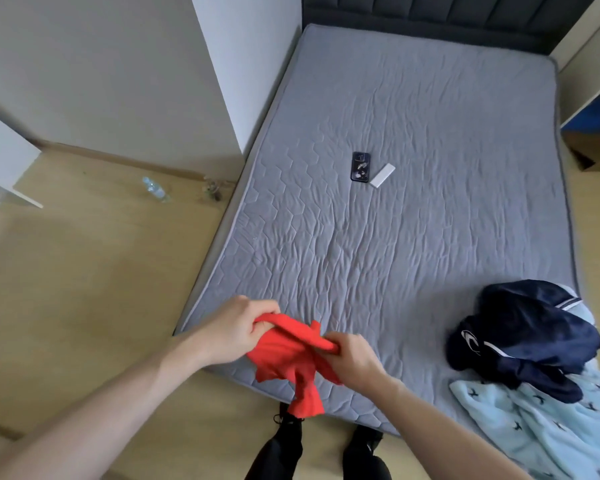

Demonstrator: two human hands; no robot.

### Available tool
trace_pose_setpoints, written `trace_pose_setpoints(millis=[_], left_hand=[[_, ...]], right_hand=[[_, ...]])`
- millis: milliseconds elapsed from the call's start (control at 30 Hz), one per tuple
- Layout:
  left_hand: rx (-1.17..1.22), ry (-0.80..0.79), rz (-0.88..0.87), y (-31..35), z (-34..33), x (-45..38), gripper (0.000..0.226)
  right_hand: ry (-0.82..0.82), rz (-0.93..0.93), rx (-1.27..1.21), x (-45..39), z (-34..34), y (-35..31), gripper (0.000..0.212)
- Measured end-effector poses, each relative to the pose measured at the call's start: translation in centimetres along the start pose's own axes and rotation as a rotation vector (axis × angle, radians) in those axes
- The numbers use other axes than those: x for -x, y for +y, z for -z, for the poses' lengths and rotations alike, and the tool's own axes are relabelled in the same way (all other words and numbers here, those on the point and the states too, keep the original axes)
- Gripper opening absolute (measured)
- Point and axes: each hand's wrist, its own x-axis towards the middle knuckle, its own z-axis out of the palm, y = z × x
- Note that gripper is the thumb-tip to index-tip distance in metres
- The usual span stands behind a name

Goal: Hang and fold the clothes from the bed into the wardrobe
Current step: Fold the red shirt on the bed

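Both hands hold a red garment (288, 358) above the near corner of the bed (413, 220). My left hand (241, 327) grips its upper left edge and my right hand (352, 358) pinches the upper right edge. The red cloth hangs bunched between them, with a twisted end drooping below the mattress edge. A dark navy jacket (523, 341) with white trim lies crumpled at the bed's near right. Under and beside it spreads a light blue patterned cloth (541, 427).
A dark phone (360, 166) and a small white bar-shaped object (382, 175) lie mid-mattress. A plastic bottle (155, 189) lies on the wooden floor to the left. White panels (4, 157) stand at far left; my dark shoes (326, 445) are at the bed's foot.
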Motion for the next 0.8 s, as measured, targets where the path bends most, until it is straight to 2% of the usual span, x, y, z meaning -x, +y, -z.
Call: trace_pose_setpoints(millis=[67, 167, 200, 267, 333, 467, 567, 633, 700, 800], left_hand=[[-0.083, 0.015, 0.049, -2.5, 0.6, -0.1, 0.008], [-0.205, -0.052, 0.158, -5.2, 0.8, -0.7, 0.057], [-0.239, -0.087, 0.199, -5.7, 0.8, -1.1, 0.065], [-0.295, -0.125, 0.244, -6.1, 1.6, -2.4, 0.052], [-0.294, -0.056, 0.253, -5.6, 3.7, -4.3, 0.036], [-0.174, 0.287, 0.155, -2.3, 10.6, -8.7, 0.028], [-0.185, 0.554, 0.096, 1.2, 16.4, -10.8, 0.020], [-0.236, 0.674, 0.076, 3.3, 19.7, -10.9, 0.015], [-0.201, 0.708, 0.005, 4.9, 21.7, -10.3, 0.011], [-0.154, 0.632, -0.012, 6.1, 21.3, -8.7, 0.020]], right_hand=[[-0.040, -0.036, 0.102, -0.1, 1.8, 1.0, 0.028], [-0.161, -0.074, 0.358, -0.4, 4.3, 2.5, 0.020], [-0.181, -0.094, 0.452, -0.6, 5.2, 2.7, 0.023], [-0.163, -0.129, 0.555, -1.4, 7.6, 2.7, 0.036], [-0.042, -0.146, 0.565, -2.6, 11.2, 2.0, 0.035], [0.339, -0.112, 0.500, -4.8, 20.5, -2.4, 0.027], [0.651, 0.012, 0.326, -4.5, 26.3, -6.8, 0.026], [0.796, 0.136, 0.255, -3.3, 29.3, -8.9, 0.021], [0.850, 0.249, 0.236, -1.7, 30.9, -10.1, 0.021], [0.743, 0.339, 0.253, 0.8, 30.3, -9.3, 0.021]])
